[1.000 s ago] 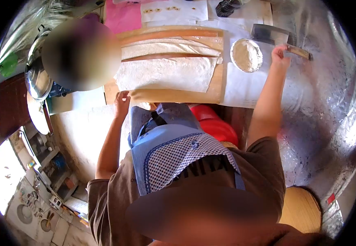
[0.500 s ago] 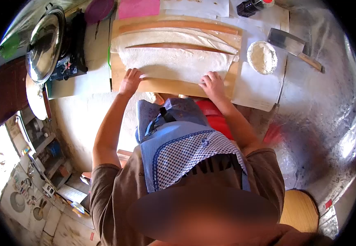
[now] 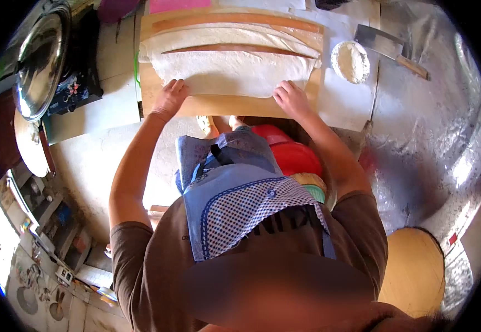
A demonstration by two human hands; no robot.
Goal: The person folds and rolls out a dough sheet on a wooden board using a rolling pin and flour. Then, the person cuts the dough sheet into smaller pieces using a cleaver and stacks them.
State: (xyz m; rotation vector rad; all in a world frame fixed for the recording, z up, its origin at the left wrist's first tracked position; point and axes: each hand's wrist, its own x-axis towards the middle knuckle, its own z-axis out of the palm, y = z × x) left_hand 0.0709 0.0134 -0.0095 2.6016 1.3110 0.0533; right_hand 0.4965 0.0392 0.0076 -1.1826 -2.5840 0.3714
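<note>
Papered table (image 3: pixel 119 91), silvery sheeting (image 3: pixel 434 127) on its right side. Wooden board (image 3: pixel 229 106) runs along the table's near edge. On it, a floured dough sheet (image 3: pixel 224 76) spans the near half, stopping short of the board's near edge. Second dough layer (image 3: pixel 207 36) sits behind, toward the far edge; can't tell if the two are joined. Brown strip (image 3: pixel 240 48) between them: rod or bare wood, unclear.

Left hand (image 3: pixel 174 95) at the sheet's near left corner, right hand (image 3: pixel 290 98) at the near right. Fingers bunched on both, looks like each pinches the dough edge.

Risks, my read: sheet seems thin, so uneven pull between hands could skew it or tear it at the pinch points. Sparse flour would let it stick to the board. Too much pull could drag it over the board's near edge. Cleaver (image 3: pixel 381 41) lies right of the board, blade just beside the bowl; a wide right-arm swing could clip either.

Containers: domed metal lid (image 3: pixel 41 61) by the black stove (image 3: pixel 77 88), table's left end, contents hidden. Bowl (image 3: pixel 333 62) off the board's right edge holds white powder (image 3: pixel 352 62), likely flour. Dark bottle (image 3: pixel 329 3) at the far edge is cut off, fill unknown.
</note>
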